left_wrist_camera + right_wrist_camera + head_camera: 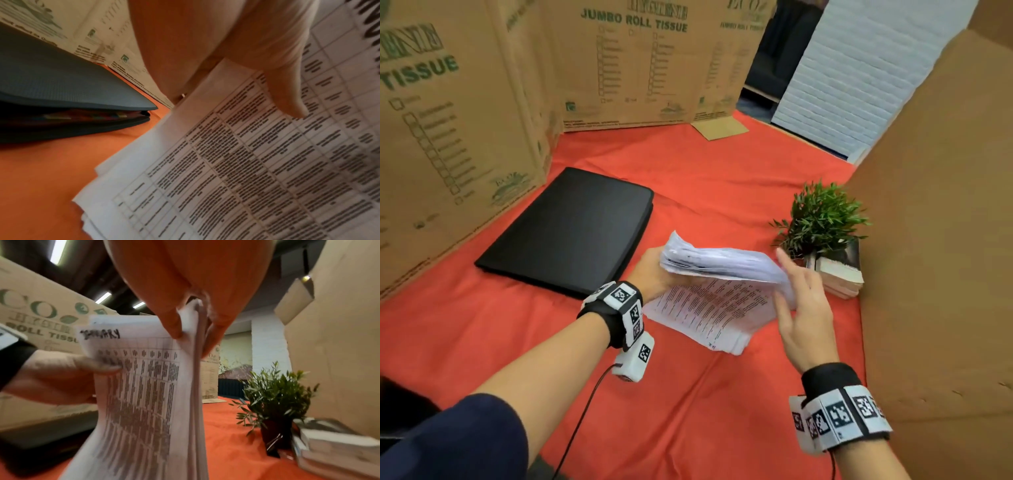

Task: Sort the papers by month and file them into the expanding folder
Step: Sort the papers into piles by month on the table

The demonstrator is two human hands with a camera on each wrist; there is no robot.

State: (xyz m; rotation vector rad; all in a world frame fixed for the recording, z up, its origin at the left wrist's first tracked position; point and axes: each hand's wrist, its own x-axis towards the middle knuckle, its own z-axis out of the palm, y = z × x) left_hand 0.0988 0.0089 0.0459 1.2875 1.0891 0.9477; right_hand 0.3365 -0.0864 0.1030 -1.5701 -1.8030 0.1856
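Paper fills both grips: the left hand (pixel 654 274) holds the lifted sheaf of papers (pixel 719 262) with its thumb on top, and the right hand (pixel 799 308) pinches the sheaf's opposite edge, peeling sheets above the stack (pixel 709 318) lying on the red cloth (pixel 688 394). Black and closed, the expanding folder (pixel 571 229) lies flat just left of the papers — nearer the left hand, its long axis running away from the person.

Matt black folder (pixel 571 229); white paper sheets (pixel 709 311); red cloth (pixel 688 411).
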